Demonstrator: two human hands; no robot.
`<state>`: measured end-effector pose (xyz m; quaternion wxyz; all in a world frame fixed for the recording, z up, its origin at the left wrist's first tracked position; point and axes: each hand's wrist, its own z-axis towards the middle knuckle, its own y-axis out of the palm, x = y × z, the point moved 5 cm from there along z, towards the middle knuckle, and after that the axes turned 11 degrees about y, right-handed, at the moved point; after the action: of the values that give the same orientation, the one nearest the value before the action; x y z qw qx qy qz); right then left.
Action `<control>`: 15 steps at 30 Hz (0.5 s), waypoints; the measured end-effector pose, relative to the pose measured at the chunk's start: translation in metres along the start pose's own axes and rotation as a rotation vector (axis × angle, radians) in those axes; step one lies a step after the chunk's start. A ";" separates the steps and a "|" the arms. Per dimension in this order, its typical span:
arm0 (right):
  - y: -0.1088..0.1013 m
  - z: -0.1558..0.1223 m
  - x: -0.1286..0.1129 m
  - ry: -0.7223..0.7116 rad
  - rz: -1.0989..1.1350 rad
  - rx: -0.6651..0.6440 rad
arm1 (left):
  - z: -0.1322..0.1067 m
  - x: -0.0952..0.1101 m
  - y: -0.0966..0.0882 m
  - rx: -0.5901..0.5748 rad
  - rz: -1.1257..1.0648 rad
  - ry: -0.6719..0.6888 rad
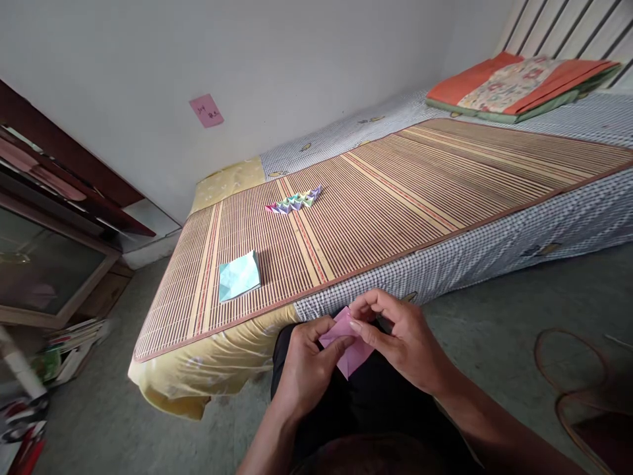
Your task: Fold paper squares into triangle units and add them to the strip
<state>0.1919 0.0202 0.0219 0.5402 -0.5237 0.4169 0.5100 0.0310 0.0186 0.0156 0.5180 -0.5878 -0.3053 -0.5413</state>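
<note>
A small pink paper [347, 344] is pinched between both my hands just in front of the bed's near edge, over my lap. My left hand [307, 366] grips its left side with thumb on top. My right hand [398, 338] holds its right side, fingers curled over the upper edge. On the bamboo mat [395, 191] lies a light blue paper stack [239, 275] near the front left. Farther back sits a row of folded coloured paper pieces [295, 200].
The bed [519, 244] has a checked sheet and a yellow end cover. A folded orange and floral blanket [519, 82] lies at the far right. A pink note [206, 110] sticks to the wall. Wooden furniture [54, 224] and clutter stand left; a cable loop [573, 369] lies on the floor right.
</note>
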 end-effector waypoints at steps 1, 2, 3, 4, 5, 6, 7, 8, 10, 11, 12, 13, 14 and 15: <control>0.000 0.000 0.000 0.002 -0.003 -0.004 | 0.000 0.001 0.000 0.011 -0.003 0.007; 0.001 -0.001 0.000 -0.001 -0.009 -0.017 | 0.000 0.001 -0.001 0.023 -0.006 0.012; 0.002 -0.001 -0.001 -0.006 -0.017 -0.035 | 0.000 0.001 -0.001 0.036 -0.009 0.016; 0.004 -0.001 -0.001 -0.015 -0.027 -0.052 | 0.000 0.001 -0.001 0.047 -0.011 0.018; 0.005 -0.001 -0.001 -0.025 -0.036 -0.065 | 0.000 0.001 -0.002 0.057 -0.011 0.022; 0.006 0.000 -0.001 -0.034 -0.043 -0.067 | 0.000 0.000 -0.002 0.066 -0.009 0.027; 0.006 0.000 -0.001 -0.043 -0.047 -0.058 | 0.000 0.000 -0.002 0.074 -0.007 0.032; 0.006 0.001 0.000 -0.053 -0.052 -0.043 | 0.000 0.000 -0.002 0.082 -0.006 0.037; 0.007 0.002 0.001 -0.068 -0.063 -0.022 | 0.000 -0.001 -0.003 0.103 -0.008 0.038; 0.008 0.002 0.002 -0.071 -0.069 -0.019 | 0.000 -0.002 -0.004 0.118 -0.012 0.035; 0.009 0.002 0.003 -0.072 -0.073 -0.018 | -0.001 -0.002 -0.004 0.132 -0.017 0.028; 0.009 0.002 0.003 -0.073 -0.076 -0.015 | -0.001 -0.002 -0.005 0.144 -0.022 0.020; 0.010 0.003 0.003 -0.073 -0.075 -0.012 | -0.002 -0.003 -0.005 0.153 -0.026 0.010; 0.010 0.003 0.003 -0.073 -0.070 -0.010 | -0.003 -0.003 -0.006 0.161 -0.030 0.000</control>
<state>0.1818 0.0224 0.0173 0.5700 -0.5218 0.3760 0.5114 0.0240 0.0183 0.0140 0.5557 -0.5394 -0.3566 -0.5226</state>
